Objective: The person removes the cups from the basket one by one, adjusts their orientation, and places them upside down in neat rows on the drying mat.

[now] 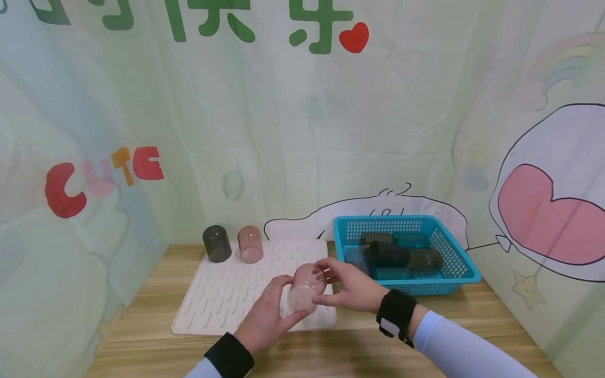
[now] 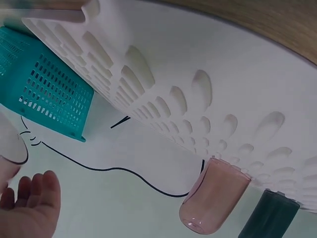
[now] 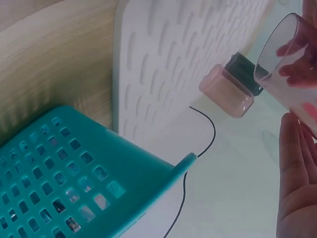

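Observation:
Both hands hold a clear pink cup [image 1: 306, 294] between them, tilted, over the front right part of a white ridged mat [image 1: 222, 310]. My left hand [image 1: 271, 315] grips it from the left, fingertips and thumb on its side. From the right, my right hand [image 1: 352, 286] pinches it, its fingers near the upper end. At the left edge of the left wrist view, part of the cup [image 2: 11, 148] shows by the fingers [image 2: 47, 198]. The right wrist view shows the cup's open rim, with fingers [image 3: 294, 158] below the cup [image 3: 285, 64].
A dark grey cup [image 1: 217, 244] and another pink cup [image 1: 250, 245] stand upside down at the mat's back left. To the right, a blue perforated basket [image 1: 420, 287] holds several dark and blue cups lying on their sides. A printed curtain [image 1: 302, 121] hangs behind the wooden table [image 1: 137, 325].

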Demonstrator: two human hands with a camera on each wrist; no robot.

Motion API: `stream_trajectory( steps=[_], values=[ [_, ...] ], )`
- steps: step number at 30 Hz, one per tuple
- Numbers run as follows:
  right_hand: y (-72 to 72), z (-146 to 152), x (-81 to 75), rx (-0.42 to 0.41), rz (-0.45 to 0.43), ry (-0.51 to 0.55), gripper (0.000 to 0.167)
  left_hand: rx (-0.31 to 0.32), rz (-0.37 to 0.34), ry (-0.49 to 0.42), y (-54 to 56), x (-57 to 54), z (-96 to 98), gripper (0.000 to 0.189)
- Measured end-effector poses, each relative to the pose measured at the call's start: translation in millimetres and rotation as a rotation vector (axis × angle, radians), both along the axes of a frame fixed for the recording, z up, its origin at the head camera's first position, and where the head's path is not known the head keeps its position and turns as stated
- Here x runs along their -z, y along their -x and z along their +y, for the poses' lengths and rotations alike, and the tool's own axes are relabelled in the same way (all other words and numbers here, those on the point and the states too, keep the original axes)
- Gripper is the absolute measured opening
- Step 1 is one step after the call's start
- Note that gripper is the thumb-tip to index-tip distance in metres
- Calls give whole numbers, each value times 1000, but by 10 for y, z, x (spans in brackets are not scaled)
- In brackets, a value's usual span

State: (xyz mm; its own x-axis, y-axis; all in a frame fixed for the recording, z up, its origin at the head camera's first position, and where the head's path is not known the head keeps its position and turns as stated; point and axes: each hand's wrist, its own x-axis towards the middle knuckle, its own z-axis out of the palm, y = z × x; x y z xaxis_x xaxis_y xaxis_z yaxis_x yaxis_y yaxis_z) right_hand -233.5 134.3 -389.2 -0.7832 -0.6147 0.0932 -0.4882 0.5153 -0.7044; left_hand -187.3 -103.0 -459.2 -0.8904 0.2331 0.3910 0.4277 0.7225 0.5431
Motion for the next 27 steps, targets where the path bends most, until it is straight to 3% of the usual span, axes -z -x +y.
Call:
stream_trajectory(
  steps=[6,10,19,27],
  values=[
    [-6,-25,23,21,2,-26,68,37,-172,-109,-15,-59,-5,85],
    [-10,-44,34,16,11,-50,71,58,-233,-206,-23,-122,20,87],
    [-33,-114,61,15,55,-91,71,87,-281,-285,-42,-243,107,78],
    [-30,-158,102,8,62,-87,70,107,-291,-298,-39,-250,123,68]
  ],
)
